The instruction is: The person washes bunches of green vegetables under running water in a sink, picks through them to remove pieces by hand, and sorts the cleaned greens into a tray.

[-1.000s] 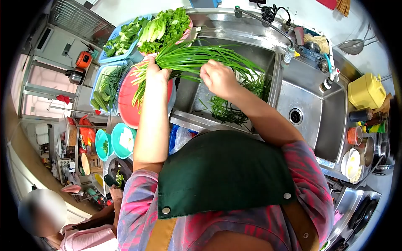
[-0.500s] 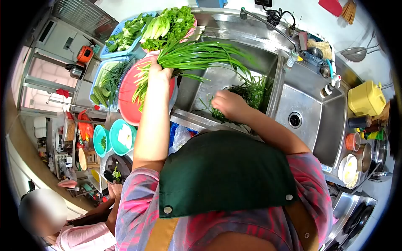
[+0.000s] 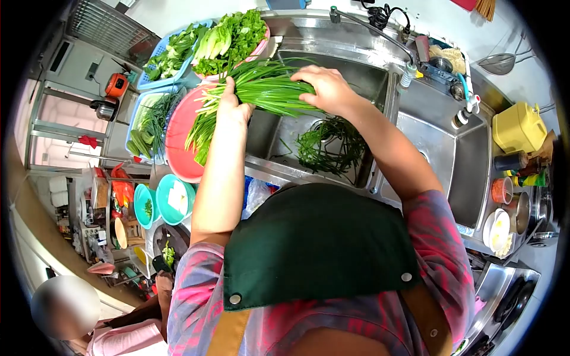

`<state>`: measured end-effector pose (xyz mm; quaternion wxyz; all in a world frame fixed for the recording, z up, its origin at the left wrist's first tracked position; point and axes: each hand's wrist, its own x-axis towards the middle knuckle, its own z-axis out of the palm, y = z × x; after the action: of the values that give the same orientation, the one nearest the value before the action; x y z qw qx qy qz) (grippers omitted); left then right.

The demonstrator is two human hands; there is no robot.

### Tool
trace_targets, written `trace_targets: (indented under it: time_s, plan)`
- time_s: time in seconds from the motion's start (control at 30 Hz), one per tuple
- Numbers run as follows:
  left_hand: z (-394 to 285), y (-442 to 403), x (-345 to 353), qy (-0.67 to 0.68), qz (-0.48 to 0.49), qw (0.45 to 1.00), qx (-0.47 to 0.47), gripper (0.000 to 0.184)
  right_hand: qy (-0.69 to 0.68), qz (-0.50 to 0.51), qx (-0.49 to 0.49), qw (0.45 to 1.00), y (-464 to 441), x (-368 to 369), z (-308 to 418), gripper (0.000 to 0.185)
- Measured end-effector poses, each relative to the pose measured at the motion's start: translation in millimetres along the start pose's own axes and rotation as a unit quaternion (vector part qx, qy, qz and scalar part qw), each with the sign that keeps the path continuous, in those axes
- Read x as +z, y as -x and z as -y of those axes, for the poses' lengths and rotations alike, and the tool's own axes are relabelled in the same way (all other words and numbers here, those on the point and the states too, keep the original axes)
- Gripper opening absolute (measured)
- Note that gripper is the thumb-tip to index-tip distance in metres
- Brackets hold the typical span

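Observation:
A bunch of long green stalks (image 3: 267,89) lies across the left edge of the left sink basin, its pale ends over a red basin (image 3: 181,139). My left hand (image 3: 233,107) is wrapped round the bunch near those pale ends. At the leafy end my right hand (image 3: 325,89) has its fingers curled round the leaves from above. Loose dark green leaves (image 3: 329,145) lie below in the left sink basin (image 3: 279,142).
Leafy greens fill a pink basin (image 3: 261,50) and a blue basket (image 3: 172,74) at the back left. The right sink basin (image 3: 469,172) has a drain. Turquoise bowls (image 3: 176,200) stand at the left. Another person (image 3: 127,338) is at the lower left, near a chopping board.
My right hand went down towards the sink, then came back up and now holds the leafy end. The leaves that stretched far to the right are gathered in closer.

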<state>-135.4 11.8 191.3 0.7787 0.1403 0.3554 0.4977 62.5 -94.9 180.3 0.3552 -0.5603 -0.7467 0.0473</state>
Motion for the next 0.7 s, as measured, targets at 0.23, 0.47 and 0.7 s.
trace_targets:
  time_s: [0.23,0.47,0.7]
  plan:
    - [-7.2,23.9,-5.7,-0.052,0.141,0.989,-0.004,0.031,-0.349,0.178,0.102,0.914,-8.8,6.7,-39.1,0.028]
    - [-4.9,29.4,-11.0,-0.066,0.297,0.952,0.003,0.023,-0.523,0.249,0.155,0.800,-2.2,-8.1,-47.7,0.030]
    - [-0.8,22.0,-1.8,-0.138,0.156,0.977,0.054,0.027,-0.436,0.220,0.232,0.841,-4.1,-21.1,-51.2,0.019]
